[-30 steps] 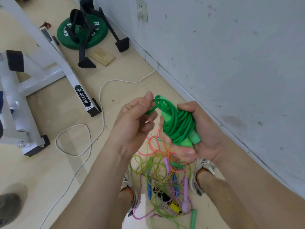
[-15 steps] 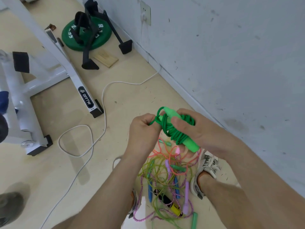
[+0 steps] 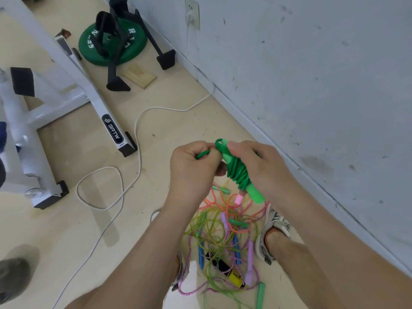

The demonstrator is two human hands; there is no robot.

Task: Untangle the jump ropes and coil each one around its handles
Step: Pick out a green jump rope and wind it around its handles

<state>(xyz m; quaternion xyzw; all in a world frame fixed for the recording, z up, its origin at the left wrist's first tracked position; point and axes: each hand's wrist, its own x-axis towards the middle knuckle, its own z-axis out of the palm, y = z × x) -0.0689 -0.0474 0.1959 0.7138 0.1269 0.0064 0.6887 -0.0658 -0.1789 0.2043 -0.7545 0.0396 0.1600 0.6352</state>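
Pale beige floor (image 3: 178,130), kind of scuffed with little specks near the wall. Down between the person's two sneakers (image 3: 273,230) sits a messy tangle of jump ropes (image 3: 223,237): yellow-green, orange and speckled purple cords all looped over each other, with blue, lilac, green and one black-and-yellow handle mixed in. A white cable (image 3: 136,139) snakes across the floor from the wall and makes a loop. Further back there's a white equipment frame (image 3: 93,97) with black end caps, a green weight plate (image 3: 136,44) with a black stand over it, and a small wooden block (image 3: 139,75) just beside that.
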